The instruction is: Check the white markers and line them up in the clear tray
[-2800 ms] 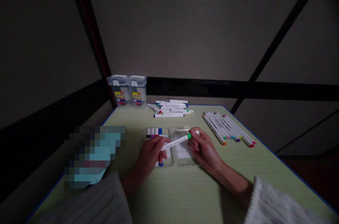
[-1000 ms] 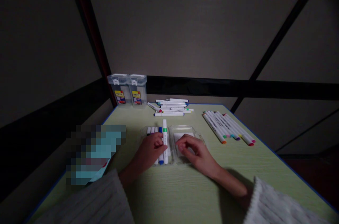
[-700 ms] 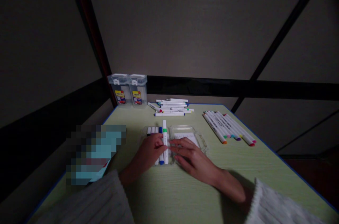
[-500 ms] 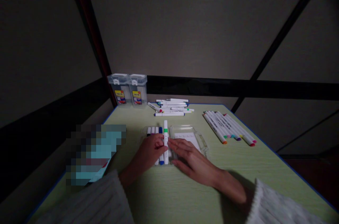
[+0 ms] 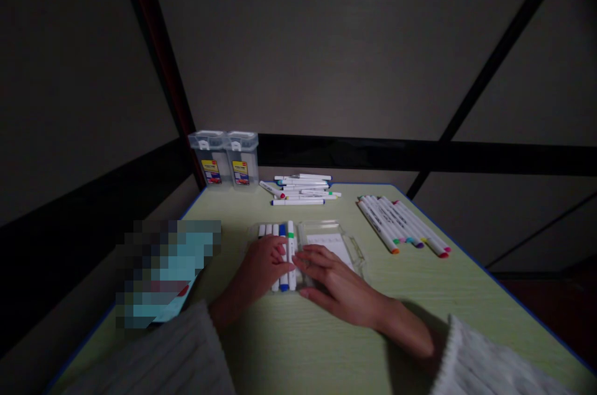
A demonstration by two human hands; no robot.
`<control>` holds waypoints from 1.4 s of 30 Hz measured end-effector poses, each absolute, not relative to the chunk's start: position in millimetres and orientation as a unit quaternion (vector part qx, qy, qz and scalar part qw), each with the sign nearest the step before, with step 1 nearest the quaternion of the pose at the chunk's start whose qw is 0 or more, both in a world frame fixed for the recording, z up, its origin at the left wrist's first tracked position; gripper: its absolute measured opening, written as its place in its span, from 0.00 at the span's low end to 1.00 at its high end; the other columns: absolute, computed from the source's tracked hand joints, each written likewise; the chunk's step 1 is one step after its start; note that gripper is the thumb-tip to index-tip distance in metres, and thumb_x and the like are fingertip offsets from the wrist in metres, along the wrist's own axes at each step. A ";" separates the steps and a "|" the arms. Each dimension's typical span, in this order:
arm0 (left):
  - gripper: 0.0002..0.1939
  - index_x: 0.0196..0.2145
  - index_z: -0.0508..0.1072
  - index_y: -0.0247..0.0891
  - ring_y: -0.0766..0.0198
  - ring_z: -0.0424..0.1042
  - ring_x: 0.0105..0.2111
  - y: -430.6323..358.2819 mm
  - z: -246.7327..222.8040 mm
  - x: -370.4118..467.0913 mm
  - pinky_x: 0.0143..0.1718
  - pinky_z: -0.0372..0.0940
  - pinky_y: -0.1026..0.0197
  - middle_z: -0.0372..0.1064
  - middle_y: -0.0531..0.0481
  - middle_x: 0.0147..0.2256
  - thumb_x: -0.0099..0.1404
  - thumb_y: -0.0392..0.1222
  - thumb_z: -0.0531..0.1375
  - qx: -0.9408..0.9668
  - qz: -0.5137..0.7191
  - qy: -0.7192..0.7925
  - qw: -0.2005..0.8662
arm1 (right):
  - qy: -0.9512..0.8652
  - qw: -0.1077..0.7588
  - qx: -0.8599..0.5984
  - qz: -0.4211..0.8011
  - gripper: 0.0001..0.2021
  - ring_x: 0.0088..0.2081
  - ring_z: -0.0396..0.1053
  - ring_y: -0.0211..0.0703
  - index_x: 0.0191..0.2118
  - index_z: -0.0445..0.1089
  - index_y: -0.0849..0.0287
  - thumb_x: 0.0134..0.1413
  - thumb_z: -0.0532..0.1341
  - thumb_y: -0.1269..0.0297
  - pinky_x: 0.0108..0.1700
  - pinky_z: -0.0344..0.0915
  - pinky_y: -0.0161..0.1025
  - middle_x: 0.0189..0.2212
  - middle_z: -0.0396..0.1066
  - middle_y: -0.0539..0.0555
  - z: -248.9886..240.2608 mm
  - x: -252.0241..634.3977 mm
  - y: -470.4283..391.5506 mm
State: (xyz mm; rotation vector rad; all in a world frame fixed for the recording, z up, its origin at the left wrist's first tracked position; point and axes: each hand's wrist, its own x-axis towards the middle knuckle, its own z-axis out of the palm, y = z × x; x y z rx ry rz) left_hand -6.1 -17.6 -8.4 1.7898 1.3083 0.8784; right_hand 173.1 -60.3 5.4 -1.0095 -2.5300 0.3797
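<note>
A clear plastic case lies unfolded on the table, with several white markers side by side in its left half. My left hand covers part of that row. Its thumb and fingers are closed on a white marker with a green band, which lies at the row's right end beside a blue-capped marker. My right hand rests over the middle and right half of the case, fingers stretched out, their tips close to the green-banded marker. Whether those fingertips touch it, I cannot tell.
Two lidded clear boxes stand at the table's back left. A loose pile of white markers lies at the back. More markers with coloured ends lie in a row at right. A pixelated turquoise item is at left.
The green-banded marker has come down and toward me, lying more level with the row in the case. Both hands have barely moved.
</note>
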 end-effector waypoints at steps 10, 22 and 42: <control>0.28 0.46 0.63 0.33 0.74 0.61 0.21 -23.1 -2.9 -1.2 0.21 0.59 0.68 0.66 0.48 0.35 0.43 0.27 0.59 0.677 0.341 0.521 0.393 | -0.901 0.190 -0.365 0.138 0.22 0.53 0.52 0.50 0.54 0.59 0.60 0.54 0.55 0.60 0.53 0.53 0.49 0.49 0.58 0.62 7.5 173.1 -60.9; 0.32 0.48 0.59 0.37 0.76 0.61 0.20 -19.6 -7.6 -3.5 0.21 0.60 0.69 0.67 0.42 0.45 0.43 0.27 0.60 0.674 0.346 0.504 0.413 | -0.895 0.189 -0.380 0.141 0.22 0.51 0.52 0.52 0.54 0.60 0.58 0.53 0.55 0.59 0.51 0.54 0.49 0.48 0.58 0.61 9.2 172.7 -61.9; 0.29 0.46 0.61 0.34 0.74 0.61 0.20 -20.3 -6.1 -2.9 0.22 0.59 0.68 0.69 0.45 0.38 0.43 0.28 0.59 0.684 0.340 0.505 0.401 | -0.891 0.194 -0.386 0.141 0.22 0.52 0.53 0.51 0.55 0.58 0.56 0.53 0.55 0.59 0.51 0.54 0.49 0.49 0.57 0.60 6.3 173.3 -62.5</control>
